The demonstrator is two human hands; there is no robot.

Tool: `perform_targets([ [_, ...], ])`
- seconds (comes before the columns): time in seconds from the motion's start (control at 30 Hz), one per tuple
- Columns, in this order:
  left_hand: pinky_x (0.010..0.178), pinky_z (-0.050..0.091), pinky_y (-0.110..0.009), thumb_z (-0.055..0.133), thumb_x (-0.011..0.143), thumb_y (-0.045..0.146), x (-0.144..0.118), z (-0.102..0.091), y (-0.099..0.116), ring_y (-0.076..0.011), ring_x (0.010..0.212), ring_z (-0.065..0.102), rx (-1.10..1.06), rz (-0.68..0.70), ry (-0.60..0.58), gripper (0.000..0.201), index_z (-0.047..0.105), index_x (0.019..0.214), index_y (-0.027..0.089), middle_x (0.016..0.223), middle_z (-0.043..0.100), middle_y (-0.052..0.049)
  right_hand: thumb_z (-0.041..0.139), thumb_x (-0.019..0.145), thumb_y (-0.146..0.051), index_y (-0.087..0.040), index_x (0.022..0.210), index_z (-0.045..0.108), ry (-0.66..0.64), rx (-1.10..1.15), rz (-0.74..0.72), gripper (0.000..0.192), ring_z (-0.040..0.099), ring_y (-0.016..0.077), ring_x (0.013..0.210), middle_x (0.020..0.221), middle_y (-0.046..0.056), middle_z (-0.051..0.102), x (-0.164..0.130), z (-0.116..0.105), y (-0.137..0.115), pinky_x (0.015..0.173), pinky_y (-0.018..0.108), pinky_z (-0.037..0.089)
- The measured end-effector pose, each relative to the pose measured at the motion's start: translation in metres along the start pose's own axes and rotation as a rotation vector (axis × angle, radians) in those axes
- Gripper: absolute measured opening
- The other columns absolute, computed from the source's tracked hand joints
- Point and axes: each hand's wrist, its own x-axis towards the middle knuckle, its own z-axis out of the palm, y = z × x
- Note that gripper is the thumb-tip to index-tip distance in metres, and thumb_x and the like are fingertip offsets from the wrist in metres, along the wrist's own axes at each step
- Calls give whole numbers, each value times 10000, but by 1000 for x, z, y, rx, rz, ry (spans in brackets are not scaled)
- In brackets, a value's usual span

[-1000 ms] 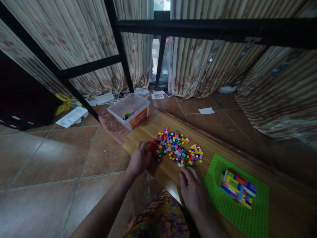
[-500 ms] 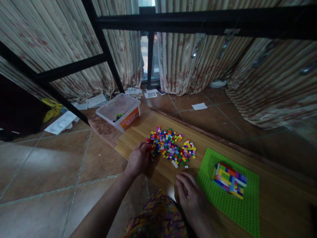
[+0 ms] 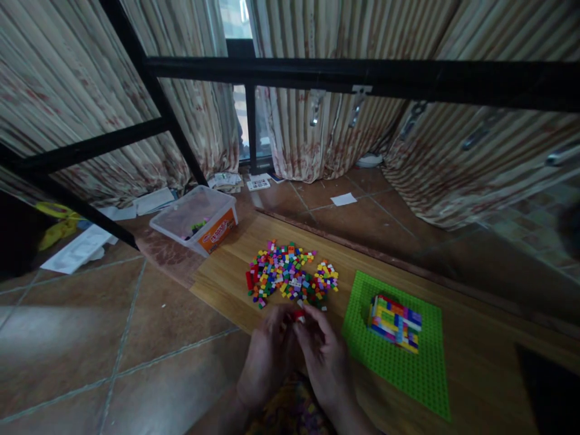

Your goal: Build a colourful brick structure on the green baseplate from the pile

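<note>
My left hand (image 3: 268, 350) and my right hand (image 3: 324, 351) meet at the near edge of the wooden table, fingertips together. Between them shows a small red toy brick (image 3: 298, 315), with something whitish beside it; the fingers hide the rest. Just beyond lies a pile of small coloured bricks (image 3: 283, 266). To the right, a green baseplate (image 3: 403, 374) carries a multicoloured brick structure (image 3: 394, 323).
A clear plastic tub (image 3: 181, 208) with an orange label stands at the table's far left end, a few pieces inside. Black metal bars (image 3: 281, 69) cross in front of the striped curtains (image 3: 326, 139). Papers and white packaging (image 3: 79, 249) lie on the tiled floor.
My left hand has left the pile's left side and come right and nearer to me. My right hand has moved left to meet it, and a red brick now shows between them. The view has shifted.
</note>
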Motion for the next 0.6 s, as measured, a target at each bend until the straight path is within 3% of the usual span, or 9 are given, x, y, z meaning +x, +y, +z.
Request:
perform_targets([
  [0.13,794,495,-270,528,881,264,-8,10,10,-162,898,626,-288,-71,-26,189,603,1040,197,1003,667,-55,542,918,-308,-228,1195,593,21,-68,-89,293,660,196,958,1078,77,677,0,-5,-6,817,325,566],
  [0.33,831,490,-275,619,824,292,-2,-2,17,-159,881,622,-712,-277,-141,218,635,1002,167,967,676,-53,488,925,-182,-231,1179,617,-16,-248,-330,289,629,186,981,1054,78,655,5,-21,-17,847,317,541],
  [0.6,633,467,-226,728,737,373,0,-1,17,-106,652,591,-852,-602,-251,315,683,929,127,801,666,-43,557,889,-175,-236,1154,619,-91,-261,-317,279,640,180,910,1017,60,661,3,-24,-7,797,315,552],
])
